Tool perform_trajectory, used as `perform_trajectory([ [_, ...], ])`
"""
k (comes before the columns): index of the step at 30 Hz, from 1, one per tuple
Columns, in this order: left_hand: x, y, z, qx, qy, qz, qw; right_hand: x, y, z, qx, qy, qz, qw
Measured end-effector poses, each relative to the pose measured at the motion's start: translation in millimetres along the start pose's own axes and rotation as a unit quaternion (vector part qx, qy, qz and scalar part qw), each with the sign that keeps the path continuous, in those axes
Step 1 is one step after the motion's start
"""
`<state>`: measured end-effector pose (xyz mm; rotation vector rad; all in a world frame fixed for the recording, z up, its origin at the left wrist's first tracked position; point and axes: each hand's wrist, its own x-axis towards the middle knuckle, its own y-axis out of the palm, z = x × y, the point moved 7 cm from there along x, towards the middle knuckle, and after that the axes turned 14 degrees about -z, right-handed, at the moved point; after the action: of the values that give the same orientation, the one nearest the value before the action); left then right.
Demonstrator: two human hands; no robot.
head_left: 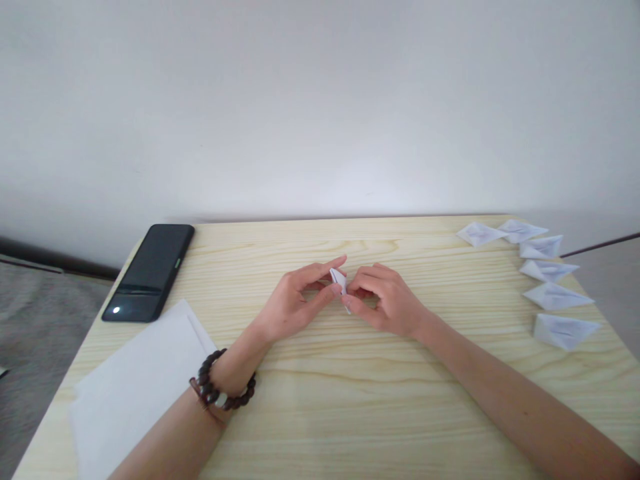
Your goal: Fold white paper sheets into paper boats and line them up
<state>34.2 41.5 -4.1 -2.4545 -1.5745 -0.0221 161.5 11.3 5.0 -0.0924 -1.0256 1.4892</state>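
Between my two hands, above the middle of the wooden table (320, 413), is a small folded piece of white paper (339, 279). My left hand (301, 293) pinches it from the left, with the thumb on its near face and the forefinger stretched along the far side. From the right, the thumb and curled fingers of my right hand (383, 297) grip its lower edge. The paper is creased into a narrow pointed shape, partly covered by the fingers. A dark beaded bracelet (231, 402) circles my left wrist.
Several folded white paper boats (557, 295) line the right edge and back right corner. A black phone (150, 273) lies at the back left. White paper sheets (135, 387) are stacked in front of it, partly under my left forearm. A pale wall (320, 107) rises behind the table.
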Motion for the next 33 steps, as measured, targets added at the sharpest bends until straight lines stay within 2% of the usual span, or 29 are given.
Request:
perform_trajectory([
  [3,0,-0.4,-1,0.005,0.004,0.004,1.000,0,1,-3,0.020,0.021,0.011,1.000],
  [6,1,-0.8,-2,0.014,0.015,0.004,1.000,1,0,-1,0.011,0.009,0.003,1.000],
  [10,2,-1.5,-4,0.062,0.037,-0.017,0.997,0,-2,4,-0.049,-0.030,-0.033,0.998],
  [17,1,4.0,-14,0.165,0.113,-0.053,0.978,-2,-5,6,-0.156,-0.034,-0.100,0.982],
  [24,-4,11.6,-18,0.181,0.134,-0.071,0.972,-2,-3,8,-0.151,-0.056,-0.090,0.983],
  [29,-5,10.9,-19,0.208,0.116,-0.111,0.965,-1,-4,8,-0.155,-0.051,-0.084,0.983],
  [33,-6,9.9,-19,0.220,0.127,-0.124,0.959,0,-4,8,-0.156,-0.036,-0.087,0.983],
])
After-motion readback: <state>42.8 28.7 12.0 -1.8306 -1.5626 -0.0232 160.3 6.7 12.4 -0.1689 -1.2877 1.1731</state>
